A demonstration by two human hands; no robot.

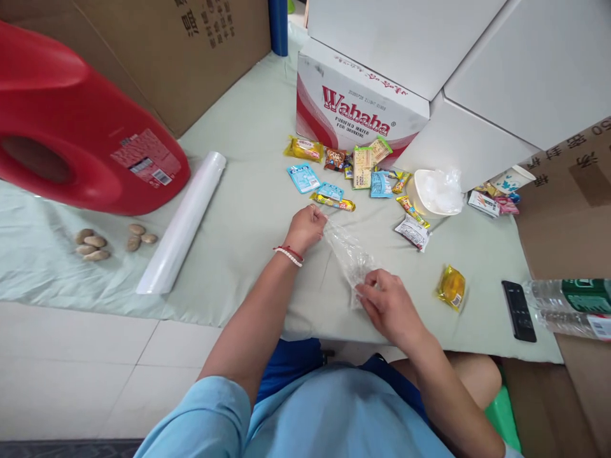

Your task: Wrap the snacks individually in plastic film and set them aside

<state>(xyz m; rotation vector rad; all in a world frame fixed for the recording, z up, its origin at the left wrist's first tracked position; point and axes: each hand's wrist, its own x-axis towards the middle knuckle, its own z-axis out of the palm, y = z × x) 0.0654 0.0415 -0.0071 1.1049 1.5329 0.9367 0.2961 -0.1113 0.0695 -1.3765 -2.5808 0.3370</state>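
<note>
A clear, crinkled plastic bag [348, 253] is stretched between my two hands over the cloth-covered table [248, 216]. My left hand [307, 229] pinches its upper left end, and my right hand [387, 300] grips the lower right side with fingers closed. Just beyond my left hand lie a yellow wrapped snack stick [333, 202] and blue sachets [304, 178]. To the right of my right hand sits a yellow wrapped cake [451, 287]. A silver-white snack packet [413, 233] rests farther back on that side.
A Wahaha water carton [358, 102] stands behind several snacks. A white tub [432, 197] holds crumpled plastic. Leftward are a plastic roll [184, 222], stones [91, 245] and a red jug [86, 127]. A black phone [518, 310] and bottles [573, 296] lie at right.
</note>
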